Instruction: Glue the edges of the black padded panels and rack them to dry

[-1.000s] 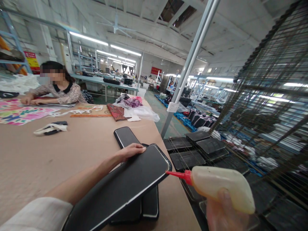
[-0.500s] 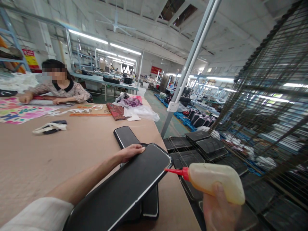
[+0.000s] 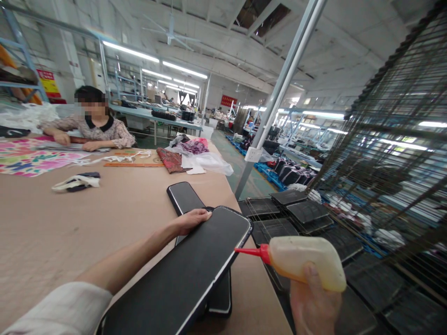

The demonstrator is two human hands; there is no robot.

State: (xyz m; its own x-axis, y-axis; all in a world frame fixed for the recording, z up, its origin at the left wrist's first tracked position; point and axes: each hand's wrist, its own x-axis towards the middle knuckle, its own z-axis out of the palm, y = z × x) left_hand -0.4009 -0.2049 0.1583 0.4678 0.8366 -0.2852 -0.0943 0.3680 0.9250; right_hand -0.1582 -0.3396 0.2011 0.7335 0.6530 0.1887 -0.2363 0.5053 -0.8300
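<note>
Head view: over the brown counter (image 3: 87, 223), our left hand (image 3: 193, 221) grips a black, round-cornered panel (image 3: 174, 274), tilted. A pale line (image 3: 225, 265) already marks its lower right edge; whether it goes all round we cannot tell. A red tapered nozzle (image 3: 251, 251) points there from the translucent yellowish bottle (image 3: 303, 256) our right hand (image 3: 316, 302) grips; we judge the panel unfinished.

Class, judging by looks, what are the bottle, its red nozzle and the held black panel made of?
Bottle: probably plastic, satin and translucent; amber liquid shows through its wall. Red nozzle: likely plastic, smooth, with even colour. Black panel: matte, perhaps leatherette or coated board; its even surface leaves that open.
</note>
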